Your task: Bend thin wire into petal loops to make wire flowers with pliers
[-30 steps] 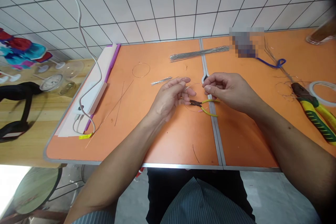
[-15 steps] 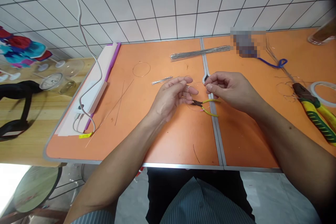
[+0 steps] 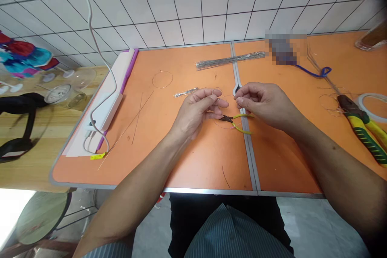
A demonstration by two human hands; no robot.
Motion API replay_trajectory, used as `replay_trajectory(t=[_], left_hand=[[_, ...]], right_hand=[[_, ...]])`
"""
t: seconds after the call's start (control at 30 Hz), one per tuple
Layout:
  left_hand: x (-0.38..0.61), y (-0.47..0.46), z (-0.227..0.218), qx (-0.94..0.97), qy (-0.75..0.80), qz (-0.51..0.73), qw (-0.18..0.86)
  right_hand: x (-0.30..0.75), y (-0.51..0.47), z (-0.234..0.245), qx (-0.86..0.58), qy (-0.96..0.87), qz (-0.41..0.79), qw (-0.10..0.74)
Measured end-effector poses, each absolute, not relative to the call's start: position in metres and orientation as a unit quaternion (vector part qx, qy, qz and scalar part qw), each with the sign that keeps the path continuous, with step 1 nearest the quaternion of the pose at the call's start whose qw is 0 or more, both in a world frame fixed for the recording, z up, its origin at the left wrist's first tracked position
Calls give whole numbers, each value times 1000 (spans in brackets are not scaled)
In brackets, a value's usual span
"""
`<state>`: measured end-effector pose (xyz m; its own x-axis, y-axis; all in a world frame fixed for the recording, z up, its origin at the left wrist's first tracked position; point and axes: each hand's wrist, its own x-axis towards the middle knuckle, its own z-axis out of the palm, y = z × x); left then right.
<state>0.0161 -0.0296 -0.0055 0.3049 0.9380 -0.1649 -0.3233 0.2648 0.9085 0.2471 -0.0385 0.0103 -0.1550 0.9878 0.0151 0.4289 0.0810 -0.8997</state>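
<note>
My left hand (image 3: 196,111) and my right hand (image 3: 263,102) meet over the middle of the orange table (image 3: 181,157), fingertips pinched toward each other. Between them runs a thin wire bent into a small loop (image 3: 217,92), held by both hands. Small yellow-handled pliers (image 3: 237,123) lie on the table just under my hands, untouched. A finished wire ring (image 3: 162,79) lies to the far left of my left hand.
A bundle of straight wires (image 3: 229,60) lies at the back, a short bundle (image 3: 186,93) nearer. Larger yellow-green pliers (image 3: 363,131) and a tape roll (image 3: 373,107) are at the right. A white power strip (image 3: 104,113) with cable sits left. Loose wire strands (image 3: 136,119) lie nearby.
Both hands stay almost in place; the fingertips shift slightly while working the thin wire. Nothing else on the table has moved.
</note>
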Motion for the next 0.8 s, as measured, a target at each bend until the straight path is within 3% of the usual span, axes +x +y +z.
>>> replay_trajectory(t=[0.4, 0.8], left_hand=[[18, -27, -9, 381, 387, 500, 675], [16, -22, 1, 307, 376, 575, 658]], right_hand=[[244, -37, 5, -529, -625, 444, 363], [246, -37, -4, -485, -603, 569, 279]])
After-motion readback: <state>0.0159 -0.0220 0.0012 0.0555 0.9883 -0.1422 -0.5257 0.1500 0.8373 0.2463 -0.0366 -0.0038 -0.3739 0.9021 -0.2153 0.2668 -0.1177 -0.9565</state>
